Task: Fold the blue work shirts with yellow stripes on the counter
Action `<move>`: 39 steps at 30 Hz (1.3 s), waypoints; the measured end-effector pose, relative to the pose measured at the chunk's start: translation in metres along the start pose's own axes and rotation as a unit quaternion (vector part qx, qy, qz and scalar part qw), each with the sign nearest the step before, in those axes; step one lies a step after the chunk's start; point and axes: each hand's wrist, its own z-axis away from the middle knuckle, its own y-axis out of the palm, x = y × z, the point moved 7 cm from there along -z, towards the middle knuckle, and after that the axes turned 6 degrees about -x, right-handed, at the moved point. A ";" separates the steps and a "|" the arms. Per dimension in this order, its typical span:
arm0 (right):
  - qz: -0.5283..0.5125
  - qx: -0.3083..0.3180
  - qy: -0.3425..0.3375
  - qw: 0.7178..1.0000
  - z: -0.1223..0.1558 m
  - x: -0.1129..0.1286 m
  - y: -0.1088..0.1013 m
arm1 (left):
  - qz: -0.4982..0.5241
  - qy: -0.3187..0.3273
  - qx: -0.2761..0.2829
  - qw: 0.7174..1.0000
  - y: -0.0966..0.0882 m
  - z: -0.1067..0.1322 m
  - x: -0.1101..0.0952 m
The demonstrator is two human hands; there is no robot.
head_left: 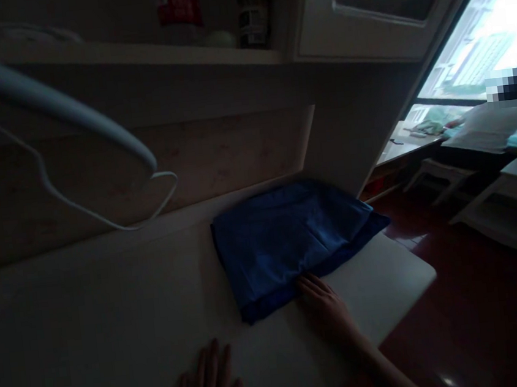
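Note:
A folded blue cloth (pixel 290 233) with a slight sheen lies on the white tabletop (pixel 116 331), its layers showing along the front edge. My right hand (pixel 325 303) is at the middle of that edge, fingers close together on the fabric, which puckers around the fingertips. The thumb is hidden. Left of it and nearer to me, my left hand (pixel 209 383) is over the tabletop with its fingers apart and nothing in it. A gap separates the left hand from the cloth.
A white curved lamp arm (pixel 55 107) with a loose cord hangs at the left. Above the table runs a shelf (pixel 142 52) with a red packet (pixel 178 2) and a jar (pixel 254 24). At right, a person (pixel 486 123) works by the window near white stools (pixel 441 174).

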 end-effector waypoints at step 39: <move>-0.097 0.224 -0.103 0.964 -0.018 0.187 0.047 | 0.027 0.077 -0.061 0.995 -0.015 -0.001 0.001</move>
